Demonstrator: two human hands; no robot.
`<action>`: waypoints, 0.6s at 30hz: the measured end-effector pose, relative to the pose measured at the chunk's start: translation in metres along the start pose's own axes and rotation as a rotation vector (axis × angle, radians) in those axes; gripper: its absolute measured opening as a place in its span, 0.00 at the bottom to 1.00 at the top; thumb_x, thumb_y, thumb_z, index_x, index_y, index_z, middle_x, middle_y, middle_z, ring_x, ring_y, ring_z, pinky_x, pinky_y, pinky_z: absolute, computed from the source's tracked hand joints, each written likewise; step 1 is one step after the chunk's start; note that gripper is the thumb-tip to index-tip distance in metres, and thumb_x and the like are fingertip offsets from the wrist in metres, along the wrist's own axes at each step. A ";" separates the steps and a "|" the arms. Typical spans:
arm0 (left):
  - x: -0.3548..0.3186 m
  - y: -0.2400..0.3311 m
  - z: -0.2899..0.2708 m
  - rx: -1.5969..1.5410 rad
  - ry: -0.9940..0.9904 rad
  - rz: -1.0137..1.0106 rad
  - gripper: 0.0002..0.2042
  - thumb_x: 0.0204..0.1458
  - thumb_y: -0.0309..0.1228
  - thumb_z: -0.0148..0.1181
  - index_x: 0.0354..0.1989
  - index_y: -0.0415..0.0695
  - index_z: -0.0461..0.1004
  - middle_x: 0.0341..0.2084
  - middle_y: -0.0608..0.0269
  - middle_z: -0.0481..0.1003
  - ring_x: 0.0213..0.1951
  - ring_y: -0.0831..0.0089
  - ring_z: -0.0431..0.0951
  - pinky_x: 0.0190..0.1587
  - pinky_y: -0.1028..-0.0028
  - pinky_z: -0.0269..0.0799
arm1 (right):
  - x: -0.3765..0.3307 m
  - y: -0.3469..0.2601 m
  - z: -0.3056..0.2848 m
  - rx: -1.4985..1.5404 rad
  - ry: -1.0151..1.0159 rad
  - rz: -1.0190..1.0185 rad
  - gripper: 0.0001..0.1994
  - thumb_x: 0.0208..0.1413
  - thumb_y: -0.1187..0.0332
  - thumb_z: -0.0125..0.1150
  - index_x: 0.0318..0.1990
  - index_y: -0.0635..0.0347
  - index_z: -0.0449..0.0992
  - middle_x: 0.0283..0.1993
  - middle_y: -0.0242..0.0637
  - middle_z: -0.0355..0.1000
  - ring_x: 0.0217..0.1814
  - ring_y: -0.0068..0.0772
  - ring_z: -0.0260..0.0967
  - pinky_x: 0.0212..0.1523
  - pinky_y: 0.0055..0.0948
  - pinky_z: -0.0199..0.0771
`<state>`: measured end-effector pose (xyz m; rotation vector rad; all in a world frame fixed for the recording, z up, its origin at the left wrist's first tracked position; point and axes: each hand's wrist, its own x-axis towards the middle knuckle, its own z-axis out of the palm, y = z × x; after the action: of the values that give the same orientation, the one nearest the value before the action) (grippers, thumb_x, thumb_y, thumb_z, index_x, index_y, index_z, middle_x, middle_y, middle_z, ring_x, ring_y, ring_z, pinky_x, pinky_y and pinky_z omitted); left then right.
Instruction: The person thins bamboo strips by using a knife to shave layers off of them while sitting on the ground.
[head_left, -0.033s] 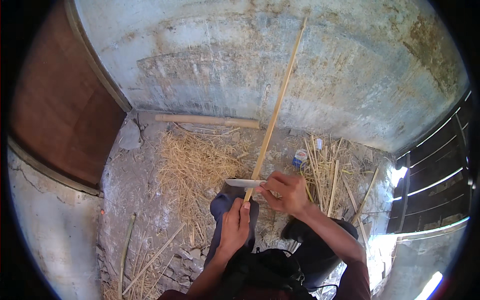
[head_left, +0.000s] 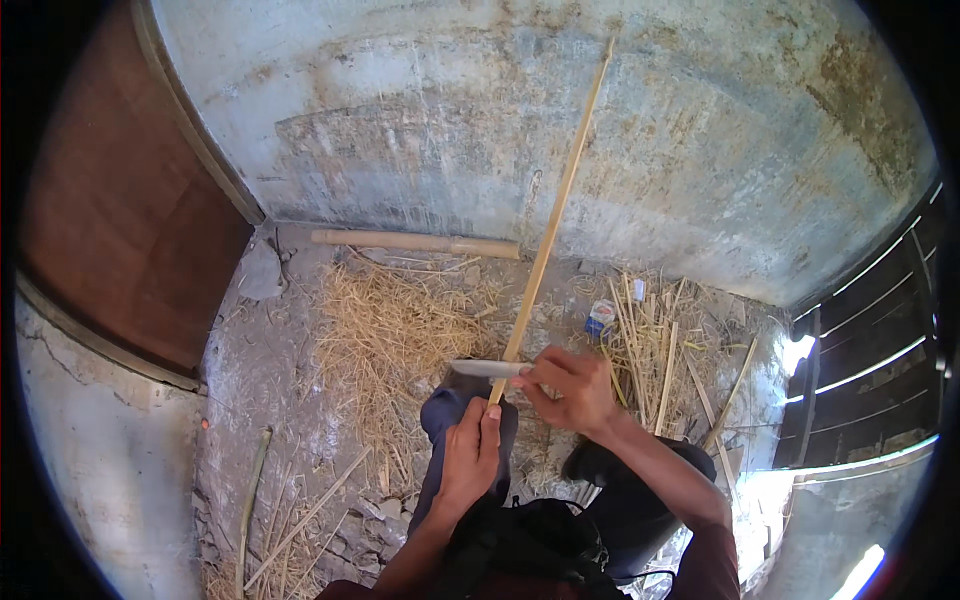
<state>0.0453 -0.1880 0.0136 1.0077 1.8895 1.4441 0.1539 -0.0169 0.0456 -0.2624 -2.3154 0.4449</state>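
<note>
A long, pale bamboo strip (head_left: 554,222) slants up and away from my lap, its far end high in front of the wall. My left hand (head_left: 470,450) is closed round its near end, thumb on top. Just beyond that grip, a knife (head_left: 480,368) lies crosswise over the strip, its blade pointing left. My right hand (head_left: 572,385) is closed on the knife at its right end; the handle is mostly hidden by the fingers. Blade and strip appear to touch above my left knee (head_left: 445,410).
A heap of thin shavings (head_left: 385,340) covers the floor ahead. Behind it a bamboo pole (head_left: 415,240) lies along the wall. Split bamboo strips (head_left: 650,350) and a small blue-and-white packet (head_left: 600,317) are on the right. A greenish stick (head_left: 252,500) lies at the left.
</note>
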 end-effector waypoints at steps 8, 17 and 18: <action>0.002 0.005 0.001 0.016 -0.020 0.002 0.14 0.76 0.34 0.47 0.37 0.39 0.66 0.17 0.53 0.65 0.19 0.61 0.69 0.25 0.59 0.62 | 0.010 0.041 -0.008 -0.068 0.138 0.086 0.06 0.54 0.69 0.77 0.34 0.50 0.83 0.29 0.28 0.75 0.21 0.36 0.76 0.20 0.37 0.72; 0.001 0.008 -0.001 0.005 -0.053 -0.043 0.19 0.78 0.39 0.42 0.35 0.39 0.67 0.20 0.61 0.65 0.23 0.72 0.65 0.28 0.66 0.61 | 0.003 0.014 -0.009 0.007 0.023 0.077 0.08 0.50 0.71 0.80 0.31 0.53 0.83 0.28 0.32 0.75 0.21 0.36 0.74 0.21 0.35 0.71; -0.001 0.007 -0.002 0.000 -0.057 -0.050 0.19 0.79 0.39 0.42 0.35 0.39 0.67 0.20 0.61 0.65 0.23 0.72 0.64 0.29 0.66 0.61 | 0.001 0.012 -0.008 0.028 0.010 0.064 0.08 0.50 0.71 0.80 0.31 0.53 0.82 0.28 0.32 0.75 0.21 0.36 0.74 0.20 0.35 0.70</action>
<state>0.0462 -0.1884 0.0211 0.9846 1.8614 1.3728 0.1591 -0.0037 0.0471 -0.3243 -2.2944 0.5068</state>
